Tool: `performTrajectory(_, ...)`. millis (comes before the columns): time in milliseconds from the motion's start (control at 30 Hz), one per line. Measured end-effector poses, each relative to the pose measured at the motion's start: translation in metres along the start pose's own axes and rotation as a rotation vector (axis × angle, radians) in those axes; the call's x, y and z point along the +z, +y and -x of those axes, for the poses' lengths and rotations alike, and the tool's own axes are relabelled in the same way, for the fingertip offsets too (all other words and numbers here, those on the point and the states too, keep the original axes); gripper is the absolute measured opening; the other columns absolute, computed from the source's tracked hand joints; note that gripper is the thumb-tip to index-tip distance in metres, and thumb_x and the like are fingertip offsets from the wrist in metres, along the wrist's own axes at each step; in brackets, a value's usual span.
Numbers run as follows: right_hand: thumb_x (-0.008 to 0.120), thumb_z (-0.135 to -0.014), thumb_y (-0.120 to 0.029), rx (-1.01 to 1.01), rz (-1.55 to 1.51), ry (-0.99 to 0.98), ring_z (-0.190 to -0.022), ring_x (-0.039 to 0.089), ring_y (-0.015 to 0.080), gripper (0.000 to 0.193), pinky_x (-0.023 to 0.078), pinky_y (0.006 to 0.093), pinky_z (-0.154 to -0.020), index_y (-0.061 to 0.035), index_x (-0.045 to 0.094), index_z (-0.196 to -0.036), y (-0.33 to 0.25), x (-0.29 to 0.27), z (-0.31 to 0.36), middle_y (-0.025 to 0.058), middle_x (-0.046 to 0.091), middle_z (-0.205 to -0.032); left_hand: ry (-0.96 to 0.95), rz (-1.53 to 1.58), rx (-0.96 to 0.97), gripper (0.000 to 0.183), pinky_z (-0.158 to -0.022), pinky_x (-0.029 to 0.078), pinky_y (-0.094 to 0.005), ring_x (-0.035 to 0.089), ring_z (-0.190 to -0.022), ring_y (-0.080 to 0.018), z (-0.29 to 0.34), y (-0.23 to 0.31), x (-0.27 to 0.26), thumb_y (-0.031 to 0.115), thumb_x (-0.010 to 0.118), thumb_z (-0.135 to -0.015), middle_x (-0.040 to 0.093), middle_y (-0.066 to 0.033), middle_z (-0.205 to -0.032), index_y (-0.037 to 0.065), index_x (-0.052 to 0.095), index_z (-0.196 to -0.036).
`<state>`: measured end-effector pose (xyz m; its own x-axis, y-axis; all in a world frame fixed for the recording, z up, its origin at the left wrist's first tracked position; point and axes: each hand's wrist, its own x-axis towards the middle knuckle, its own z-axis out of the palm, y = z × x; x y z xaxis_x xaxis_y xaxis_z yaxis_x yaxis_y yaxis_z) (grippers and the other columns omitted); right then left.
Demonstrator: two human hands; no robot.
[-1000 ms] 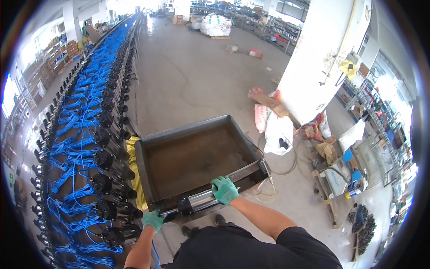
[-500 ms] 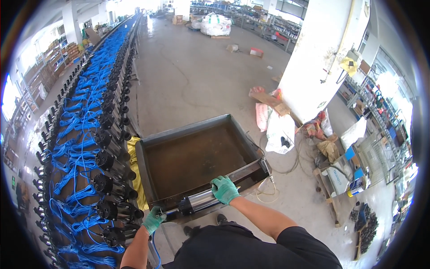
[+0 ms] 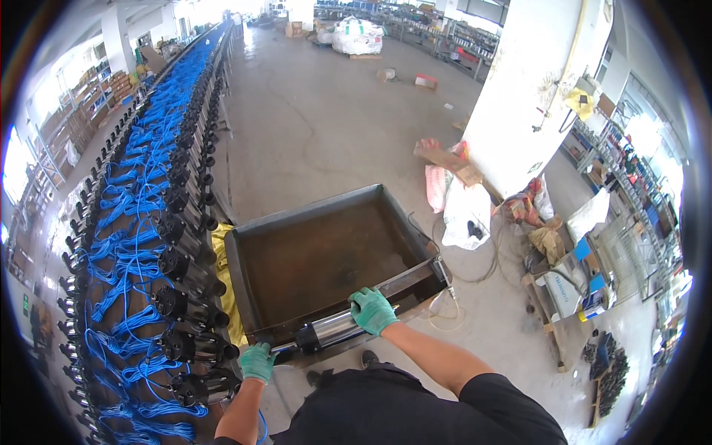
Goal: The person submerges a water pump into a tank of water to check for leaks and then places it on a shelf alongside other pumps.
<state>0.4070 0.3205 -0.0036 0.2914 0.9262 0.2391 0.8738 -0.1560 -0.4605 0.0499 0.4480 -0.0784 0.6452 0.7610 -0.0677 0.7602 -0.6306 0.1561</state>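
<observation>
A submersible pump point(image 3: 331, 331), a steel cylinder with a black section, lies sideways along the near edge of a dark metal tank point(image 3: 239, 285). Brown, murky water point(image 3: 326, 256) stands in the tank. My right hand point(image 3: 373, 311), in a green glove, is wrapped over the right part of the cylinder. At the pump's left end, my left hand point(image 3: 257, 362), gloved alike, has its fingers closed around the narrow end; exactly what they grip is partly hidden. A blue cable point(image 3: 262, 429) hangs below the left hand.
To the left runs a long line of similar pumps point(image 3: 194, 313) with bundled blue cables point(image 3: 126, 285). Yellow cloth point(image 3: 228, 293) lies between line and tank. A thin hose with a fitting point(image 3: 449, 285) hangs at the tank's right corner. White sacks point(image 3: 467, 211) lie by a white pillar point(image 3: 530, 96).
My left hand has shifted slightly right and turned its back upward at the pump's left end. The blue cable below it hangs lower. The right hand and pump are nearly still.
</observation>
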Motion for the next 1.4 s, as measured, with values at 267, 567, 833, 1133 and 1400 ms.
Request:
performTrajectory(267,0.061,-0.088,-0.016,0.021,-0.023,0.035,-0.095,0.062,0.0381,0.018,0.050,0.0455,-0.091,-0.0050,0.073,-0.095,0.003,0.002,0.001,0.0166,0.068,-0.095,-0.678,1.179,-0.557,0.040,-0.056,0.053,-0.0337,0.068,-0.070,-0.0198,-0.006,-0.016,-0.043,0.043,0.070,-0.094,0.071,-0.0069,-0.094,0.007,0.065,-0.110)
performTrajectory(567,0.062,-0.087,-0.016,0.008,-0.046,0.013,-0.095,0.062,0.0385,0.017,0.051,0.0464,-0.090,-0.0050,0.072,-0.094,0.004,0.001,-0.002,0.0168,0.068,-0.095,-0.063,1.040,-0.215,0.035,-0.060,0.049,-0.0288,0.059,-0.069,-0.0116,-0.002,-0.027,0.042,0.006,0.076,-0.088,0.062,-0.0008,-0.086,0.002,0.058,-0.118)
performTrajectory(833,0.062,-0.087,-0.015,-0.017,-0.048,-0.002,-0.094,0.062,0.0385,0.014,0.051,0.0470,-0.087,-0.0062,0.072,-0.092,0.003,0.000,0.001,0.0163,0.067,-0.093,-0.770,0.705,-0.151,0.039,-0.065,0.050,-0.0289,0.062,-0.075,-0.0120,-0.034,-0.020,-0.038,0.025,0.071,-0.094,0.066,-0.0032,-0.087,-0.003,0.064,-0.120)
performTrajectory(1133,0.063,-0.087,-0.017,0.021,-0.074,-0.008,-0.096,0.061,0.0401,0.015,0.052,0.0495,-0.086,-0.0065,0.070,-0.096,0.011,0.007,0.000,0.0180,0.066,-0.097,0.092,0.335,-0.108,0.035,-0.091,0.054,-0.0398,0.068,-0.104,-0.0350,-0.002,-0.019,0.040,0.008,0.065,-0.083,0.073,-0.0123,-0.112,0.012,0.071,-0.117)
performTrajectory(1400,0.066,-0.089,-0.020,0.341,-0.207,0.340,-0.105,0.058,0.0396,0.027,0.047,0.0493,-0.091,-0.0024,0.063,-0.110,0.091,-0.035,0.026,0.0209,0.063,-0.107,0.138,0.830,-0.357,0.076,-0.086,0.053,-0.0360,0.063,-0.098,-0.0237,0.025,-0.005,0.004,0.004,0.081,-0.077,0.064,-0.0072,-0.121,0.012,0.049,-0.146)
